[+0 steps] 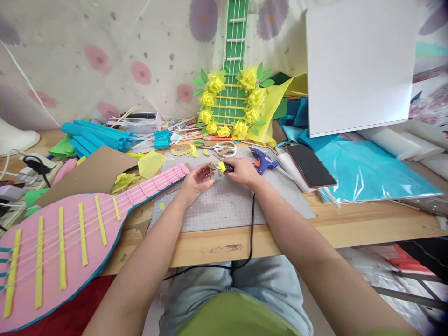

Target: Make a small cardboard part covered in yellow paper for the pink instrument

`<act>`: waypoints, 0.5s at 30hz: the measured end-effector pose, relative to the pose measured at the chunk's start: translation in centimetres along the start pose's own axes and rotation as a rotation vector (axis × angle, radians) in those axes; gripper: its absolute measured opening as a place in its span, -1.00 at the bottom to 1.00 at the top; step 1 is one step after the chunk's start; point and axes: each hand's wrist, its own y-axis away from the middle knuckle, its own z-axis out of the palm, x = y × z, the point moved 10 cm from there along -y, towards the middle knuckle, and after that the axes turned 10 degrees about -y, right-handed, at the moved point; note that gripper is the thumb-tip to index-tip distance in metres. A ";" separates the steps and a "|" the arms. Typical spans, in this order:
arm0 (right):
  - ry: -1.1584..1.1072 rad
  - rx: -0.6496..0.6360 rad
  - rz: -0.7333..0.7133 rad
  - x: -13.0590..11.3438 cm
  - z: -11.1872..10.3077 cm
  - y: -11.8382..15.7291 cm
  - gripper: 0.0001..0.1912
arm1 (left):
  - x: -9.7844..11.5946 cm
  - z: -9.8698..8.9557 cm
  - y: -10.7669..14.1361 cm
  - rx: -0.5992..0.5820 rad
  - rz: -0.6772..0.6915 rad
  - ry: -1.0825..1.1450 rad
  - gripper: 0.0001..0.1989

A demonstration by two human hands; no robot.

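My right hand is closed round a yellow-and-black utility knife whose blade points left. Facing it, my left hand pinches a small thin brown piece, seemingly cardboard, close to the blade. Whether blade and piece touch I cannot tell. Both hands are over a grey cutting mat. A blue hot glue gun lies just right of my right hand. Left of my left hand ends the neck of a pink paper guitar with yellow strips.
A green guitar with yellow paper flowers leans at the back. Scissors lie behind my hands. A phone and a blue plastic-wrapped pack are at right. A black cable hangs over the table's front edge. Cardboard lies left.
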 end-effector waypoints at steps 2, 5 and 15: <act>0.004 0.003 0.005 0.1 -0.1 0.0 -0.84 | 0.0 0.0 0.0 0.005 0.004 0.002 -0.48; 0.011 -0.008 -0.015 -0.2 0.0 0.1 -0.84 | 0.0 0.0 0.0 0.006 -0.003 -0.005 -0.46; 0.009 -0.020 0.005 0.3 0.0 -0.1 -0.81 | 0.0 0.3 0.1 -0.029 0.002 -0.021 -0.48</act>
